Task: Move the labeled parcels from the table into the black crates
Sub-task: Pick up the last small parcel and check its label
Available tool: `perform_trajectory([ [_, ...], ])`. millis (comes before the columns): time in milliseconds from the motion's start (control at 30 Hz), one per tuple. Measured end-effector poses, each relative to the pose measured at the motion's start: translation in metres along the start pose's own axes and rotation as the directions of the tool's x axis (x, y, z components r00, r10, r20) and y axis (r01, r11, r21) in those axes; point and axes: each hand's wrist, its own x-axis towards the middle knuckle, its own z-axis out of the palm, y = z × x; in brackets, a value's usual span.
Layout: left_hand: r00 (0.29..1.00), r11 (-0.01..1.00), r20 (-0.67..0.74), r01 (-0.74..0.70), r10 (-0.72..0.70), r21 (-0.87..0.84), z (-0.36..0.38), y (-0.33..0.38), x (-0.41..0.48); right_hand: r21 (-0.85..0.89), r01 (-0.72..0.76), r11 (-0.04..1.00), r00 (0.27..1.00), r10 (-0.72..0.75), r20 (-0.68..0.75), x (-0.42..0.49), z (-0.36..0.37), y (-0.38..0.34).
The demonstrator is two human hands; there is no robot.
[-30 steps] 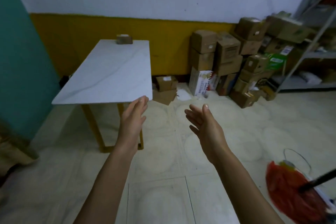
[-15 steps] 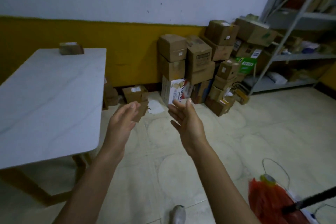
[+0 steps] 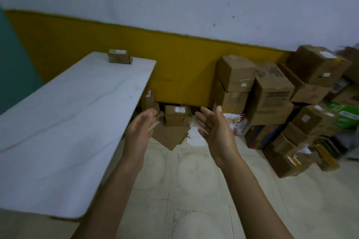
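White marble tabletop [image 3: 68, 122], one small brown parcel [image 3: 119, 56] at its far end near the wall. Tiled floor [image 3: 194, 190]: labeled box [image 3: 177, 115], flat cardboard [image 3: 169, 137], white paper [image 3: 195, 138], stack of boxes [image 3: 272, 93] along the wall.

The scene is lit dimly and evenly, with a cool bluish cast; the source of the light cannot be told. A faint pale sheen, without hard glare, is carried by the white marble-patterned table top [image 3: 58, 122]. Only soft shadows are found: a dark band under the near table edge and dark gaps between the stacked brown cardboard boxes [image 3: 272, 91]. The boxes at the right border are smeared by motion blur. The mustard-yellow wall band [image 3: 116, 44] is bent and tilted by the wide lens.
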Motion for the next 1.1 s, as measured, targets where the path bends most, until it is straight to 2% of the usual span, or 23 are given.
perform_trajectory([
  [233,0.983,0.998,-0.177,0.045,-0.051,-0.035,-0.016,-0.022,0.156,-0.083,-0.044,0.996,0.979,0.060,0.196,0.165,0.055,0.013],
  [567,0.975,0.995,-0.201,0.099,-0.092,0.027,-0.023,-0.017,0.378,-0.102,-0.127,0.987,0.980,0.141,0.142,0.381,0.122,-0.008],
  [800,0.931,0.982,-0.315,0.190,-0.183,-0.010,-0.042,-0.024,0.467,-0.116,-0.204,0.972,0.960,0.222,0.169,0.474,0.155,-0.003],
  [1100,0.918,0.985,-0.361,0.171,-0.164,-0.014,-0.029,-0.038,0.575,-0.072,-0.257,0.964,0.946,0.266,0.187,0.594,0.174,0.005],
])
